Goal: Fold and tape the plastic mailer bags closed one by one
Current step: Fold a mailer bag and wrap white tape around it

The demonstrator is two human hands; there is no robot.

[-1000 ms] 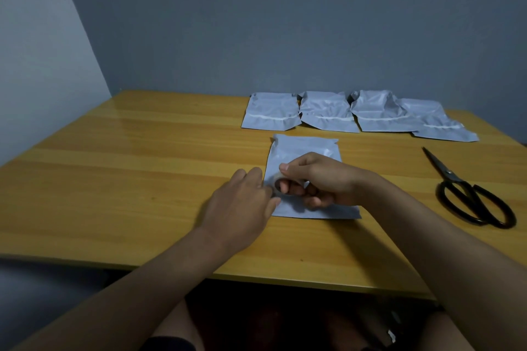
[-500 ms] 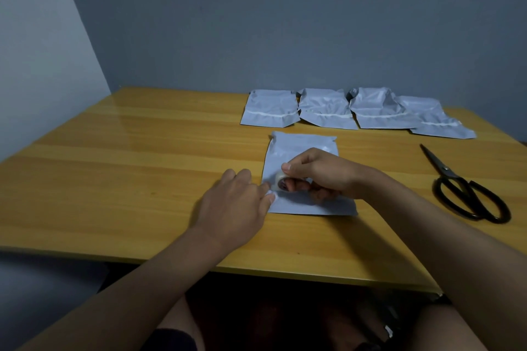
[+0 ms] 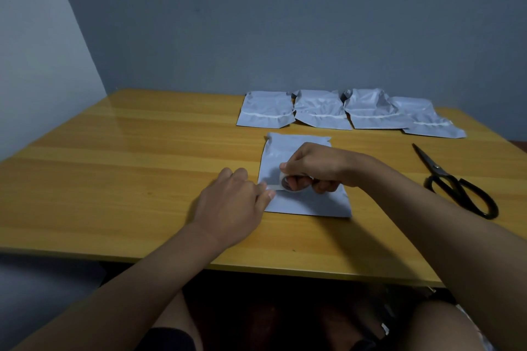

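Note:
A white plastic mailer bag (image 3: 288, 151) lies flat on the wooden table (image 3: 128, 168) in front of me. My right hand (image 3: 316, 165) grips a small roll of clear tape (image 3: 291, 184) over the bag's middle. A short strip of tape runs left from the roll to the bag's left edge. My left hand (image 3: 231, 202) rests on the table at that edge, its fingertips pressing the tape's end down. Most of the roll is hidden under my right fingers.
Several more white mailer bags (image 3: 322, 110) lie in a row along the table's far edge, by the grey wall. Black scissors (image 3: 453, 181) lie closed at the right. My knees show below the table's near edge.
My right hand has drawn the tape roll slightly to the right across the bag, and a strip now shows. My left hand stays at the bag's left edge.

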